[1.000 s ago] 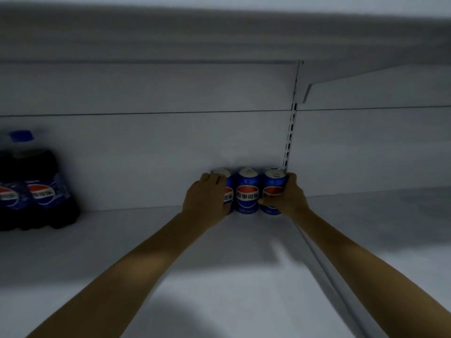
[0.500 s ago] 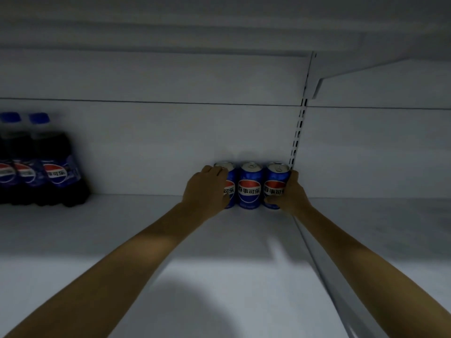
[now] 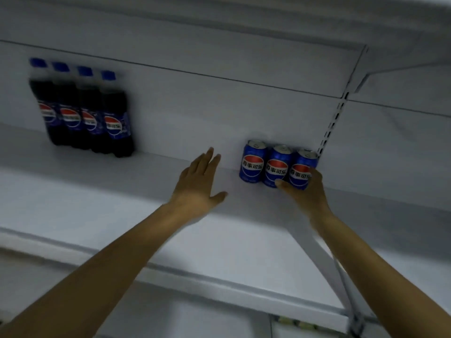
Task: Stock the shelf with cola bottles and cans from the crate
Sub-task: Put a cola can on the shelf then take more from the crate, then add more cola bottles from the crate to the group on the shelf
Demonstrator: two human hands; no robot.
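Blue cans (image 3: 277,165) stand three abreast at the far right of the shelf (image 3: 146,215), backs to the rear panel and tucked beside the slotted upright (image 3: 329,128). Their labels face out, which I judge leaves room for stock in front. My right hand (image 3: 307,191) wraps the rightmost can (image 3: 301,168), thumb low across its front, probably squaring it. My left hand (image 3: 197,186) is flat, fingers straight, left of the cans, holding nothing. Four bottles (image 3: 85,113) stand far left. I cannot see the crate.

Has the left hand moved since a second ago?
Yes: the left hand has let go and drawn leftward, away from the cans.
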